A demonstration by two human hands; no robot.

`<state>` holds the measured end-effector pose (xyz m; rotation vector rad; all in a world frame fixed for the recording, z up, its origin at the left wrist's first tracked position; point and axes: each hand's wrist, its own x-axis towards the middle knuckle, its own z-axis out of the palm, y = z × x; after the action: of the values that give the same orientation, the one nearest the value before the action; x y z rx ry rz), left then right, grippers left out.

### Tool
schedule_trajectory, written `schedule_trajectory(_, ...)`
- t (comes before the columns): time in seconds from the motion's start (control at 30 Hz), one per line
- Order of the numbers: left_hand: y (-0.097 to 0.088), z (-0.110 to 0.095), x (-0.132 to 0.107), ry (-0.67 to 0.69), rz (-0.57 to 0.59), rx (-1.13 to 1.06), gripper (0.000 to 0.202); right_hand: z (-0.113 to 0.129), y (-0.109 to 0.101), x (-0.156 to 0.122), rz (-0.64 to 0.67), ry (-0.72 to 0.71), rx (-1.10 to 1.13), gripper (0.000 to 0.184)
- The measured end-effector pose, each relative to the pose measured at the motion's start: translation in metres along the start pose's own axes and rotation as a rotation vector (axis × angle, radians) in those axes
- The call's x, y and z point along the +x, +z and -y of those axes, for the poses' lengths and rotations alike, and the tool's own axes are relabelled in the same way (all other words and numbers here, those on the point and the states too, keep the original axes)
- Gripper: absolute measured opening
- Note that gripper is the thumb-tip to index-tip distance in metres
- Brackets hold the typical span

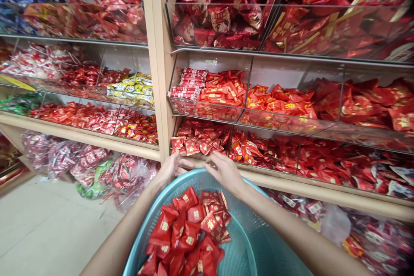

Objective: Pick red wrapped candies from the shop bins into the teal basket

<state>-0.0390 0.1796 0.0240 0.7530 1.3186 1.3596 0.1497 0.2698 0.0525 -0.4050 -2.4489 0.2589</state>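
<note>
"Red packets [189,235] make a heap in the basket [241,246]. How much is done?"

"Some are in, and I think the basket has room, because bare blue shows at its right. Lots of loose packets [203,138] sit on the low shelf [291,186], just past the basket's far rim."

"And the hands?"

"Left hand [170,170] is by the basket's far rim, fingers stretched out. I see nothing in it. Right hand [224,171] is by that rim too, fingers bent. I can't tell if it pinches anything."

"Can you count?"

"One basket and two hands. Packets overlap, so I can't count those."

"Farther out?"

"One post [155,60] stands beyond the basket. Yellow packets [131,88] lie up and left of the basket, too many to count. Bags [123,174] lie left of it, bunched, so no count."
</note>
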Motion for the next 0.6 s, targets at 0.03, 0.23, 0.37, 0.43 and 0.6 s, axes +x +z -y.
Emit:
schedule_trajectory(0.03,0.0,0.0,0.0,0.035,-0.014,-0.018,0.058,0.002,0.003,0.008,-0.008,-0.079,-0.112,0.018)
schedule_trajectory(0.23,0.005,-0.007,-0.008,0.015,-0.031,-0.044,0.055,0.004,0.031,0.04,0.0,-0.286,-0.499,0.011)
schedule_trajectory(0.37,0.007,-0.009,-0.01,0.001,-0.028,-0.057,0.056,0.003,0.037,0.045,0.001,-0.348,-0.561,0.012)
schedule_trajectory(0.43,0.006,-0.007,-0.008,0.013,-0.03,-0.062,0.055,0.003,0.036,0.046,0.003,-0.378,-0.577,0.013)
schedule_trajectory(0.6,-0.001,-0.001,0.0,0.084,-0.005,-0.048,0.052,-0.002,0.03,0.055,-0.07,-0.32,-0.502,0.017)
